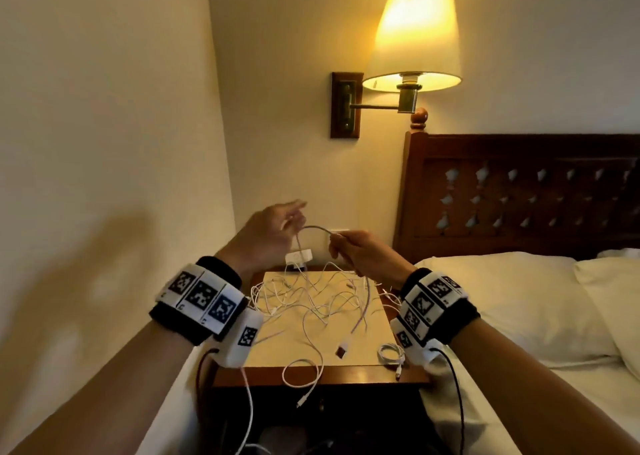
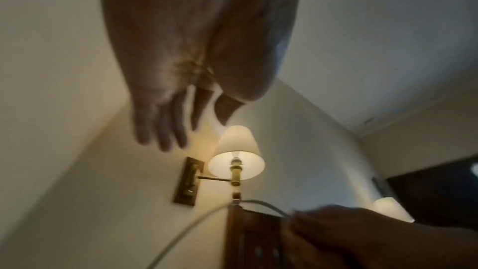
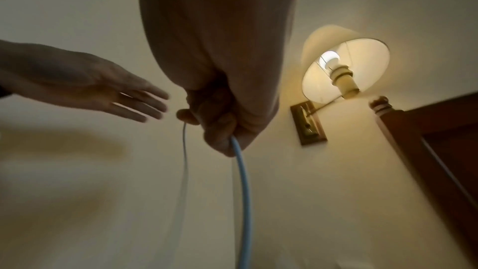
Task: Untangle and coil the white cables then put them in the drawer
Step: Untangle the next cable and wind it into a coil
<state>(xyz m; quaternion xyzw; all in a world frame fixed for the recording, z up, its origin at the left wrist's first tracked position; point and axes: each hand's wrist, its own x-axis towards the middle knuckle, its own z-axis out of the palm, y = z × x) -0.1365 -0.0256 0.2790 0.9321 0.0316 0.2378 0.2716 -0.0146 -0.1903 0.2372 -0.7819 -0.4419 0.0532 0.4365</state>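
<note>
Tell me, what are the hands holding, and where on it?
The right hand grips a thin white cable along its middle stretch, not at a plug. The left hand is flat-fingered and holds nothing.

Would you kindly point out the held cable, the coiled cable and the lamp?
held cable [image 3: 243, 191]: right wrist view, span below the fist.
coiled cable [image 1: 390, 352]: head view, its loops.
lamp [image 1: 415, 35]: head view, shade middle.
</note>
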